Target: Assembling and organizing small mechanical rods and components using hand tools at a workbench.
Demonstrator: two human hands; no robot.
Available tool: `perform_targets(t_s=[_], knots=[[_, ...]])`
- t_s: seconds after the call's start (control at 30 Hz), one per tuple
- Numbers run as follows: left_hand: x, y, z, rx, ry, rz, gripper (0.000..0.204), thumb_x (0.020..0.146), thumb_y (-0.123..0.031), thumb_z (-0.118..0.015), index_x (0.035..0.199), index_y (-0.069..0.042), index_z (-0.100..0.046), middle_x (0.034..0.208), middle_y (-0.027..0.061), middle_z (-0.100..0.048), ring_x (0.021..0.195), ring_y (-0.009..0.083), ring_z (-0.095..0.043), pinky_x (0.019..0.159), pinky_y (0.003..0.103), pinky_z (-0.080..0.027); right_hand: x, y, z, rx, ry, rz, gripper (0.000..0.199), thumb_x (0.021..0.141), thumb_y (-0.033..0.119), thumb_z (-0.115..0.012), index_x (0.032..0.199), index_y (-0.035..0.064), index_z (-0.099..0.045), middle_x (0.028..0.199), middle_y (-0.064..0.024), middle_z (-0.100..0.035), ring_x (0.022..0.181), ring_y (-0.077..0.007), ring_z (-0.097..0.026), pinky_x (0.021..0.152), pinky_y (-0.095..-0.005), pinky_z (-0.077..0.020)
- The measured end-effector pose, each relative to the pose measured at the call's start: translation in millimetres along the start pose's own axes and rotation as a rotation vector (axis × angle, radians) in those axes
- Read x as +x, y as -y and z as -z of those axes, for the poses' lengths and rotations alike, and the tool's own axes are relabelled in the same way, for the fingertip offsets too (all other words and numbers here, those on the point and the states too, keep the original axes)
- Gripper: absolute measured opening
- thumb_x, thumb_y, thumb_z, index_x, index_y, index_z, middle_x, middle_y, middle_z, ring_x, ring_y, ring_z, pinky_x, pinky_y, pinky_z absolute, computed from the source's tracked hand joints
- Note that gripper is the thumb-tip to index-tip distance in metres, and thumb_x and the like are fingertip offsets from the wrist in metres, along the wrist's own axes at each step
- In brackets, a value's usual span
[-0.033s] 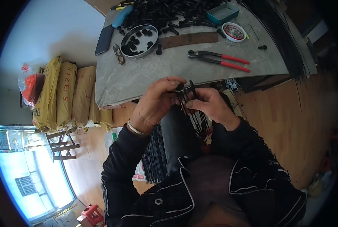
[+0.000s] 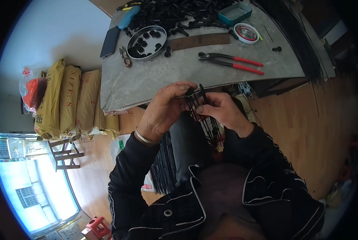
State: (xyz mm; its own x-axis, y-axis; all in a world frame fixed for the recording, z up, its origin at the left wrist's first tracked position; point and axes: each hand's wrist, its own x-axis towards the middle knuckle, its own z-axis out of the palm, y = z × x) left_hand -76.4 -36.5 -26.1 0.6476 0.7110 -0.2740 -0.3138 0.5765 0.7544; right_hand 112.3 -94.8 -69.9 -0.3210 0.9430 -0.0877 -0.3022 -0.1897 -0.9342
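Just off the near edge of the table, both hands meet over my lap. My left hand (image 2: 169, 102) is closed, thumb and fingers pinching the upper end of a bundle of thin black strands (image 2: 193, 107). A small dark piece sits at its fingertips, too small to name. My right hand (image 2: 226, 112) grips the same strands from the other side, its thumb pressed on them. One thicker black strip (image 2: 203, 92) stands up between the hands. Lower parts of the strands hang down over my legs, partly hidden by the right hand.
On the table (image 2: 147, 86) lie red-handled pliers (image 2: 231, 62), a round metal tray (image 2: 129, 44) of black parts, small snips (image 2: 125, 57), a brown strip (image 2: 201, 41), a teal box (image 2: 235, 15) and a heap of black fittings (image 2: 167, 16). Long black strands (image 2: 303, 52) overhang the right edge. Sacks (image 2: 69, 100) stand at left.
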Motion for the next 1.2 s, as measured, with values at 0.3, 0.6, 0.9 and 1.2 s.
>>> perform_targets(t_s=[0.3,0.6,0.9,1.2], knots=[[-20.3,15.0,-25.3,-0.103,-0.076,-0.081,0.033,0.091,-0.018,-0.055,0.117,0.002,-0.059,0.102,0.0091,-0.065,0.093,0.0194,-0.063,0.088,0.035,-0.048,-20.2,-3.2,-5.2,0.056,-0.03,0.003,0.018,0.089,0.016,-0.068,0.092,-0.0003,-0.062,0.079,-0.0041,-0.065,0.068,-0.0082,-0.058,0.062,-0.0232,-0.047],[-19.8,16.7,-28.2,-0.009,-0.046,-0.079,0.034,0.091,-0.022,-0.06,0.118,-0.002,-0.058,0.111,0.0068,-0.061,0.103,0.0198,-0.058,0.095,0.038,-0.042,-27.1,-1.8,-5.1,0.065,-0.07,0.022,0.018,0.087,0.015,-0.069,0.091,-0.0015,-0.062,0.075,-0.0038,-0.064,0.064,-0.0072,-0.057,0.059,-0.0222,-0.0454],[-18.6,18.5,-41.8,0.267,-0.132,-0.247,0.03,0.092,-0.018,-0.063,0.117,-0.001,-0.063,0.101,0.0037,-0.067,0.092,0.0115,-0.062,0.081,0.027,-0.051,-28.9,-2.9,-5.3,0.068,-0.148,0.018,0.016,0.087,0.013,-0.068,0.09,-0.0018,-0.062,0.075,-0.0037,-0.064,0.064,-0.0078,-0.057,0.059,-0.0219,-0.0454],[-19.6,35.6,-43.6,0.371,-0.153,-0.429,0.032,0.089,-0.011,-0.067,0.119,-0.003,-0.061,0.097,0.0011,-0.065,0.085,0.0072,-0.059,0.076,0.021,-0.048,-35.5,8.4,-2.1,0.167,-0.13,0.041,0.019,0.092,0.017,-0.064,0.098,-0.0012,-0.063,0.083,-0.0028,-0.065,0.074,-0.0088,-0.06,0.067,-0.0242,-0.0489]])
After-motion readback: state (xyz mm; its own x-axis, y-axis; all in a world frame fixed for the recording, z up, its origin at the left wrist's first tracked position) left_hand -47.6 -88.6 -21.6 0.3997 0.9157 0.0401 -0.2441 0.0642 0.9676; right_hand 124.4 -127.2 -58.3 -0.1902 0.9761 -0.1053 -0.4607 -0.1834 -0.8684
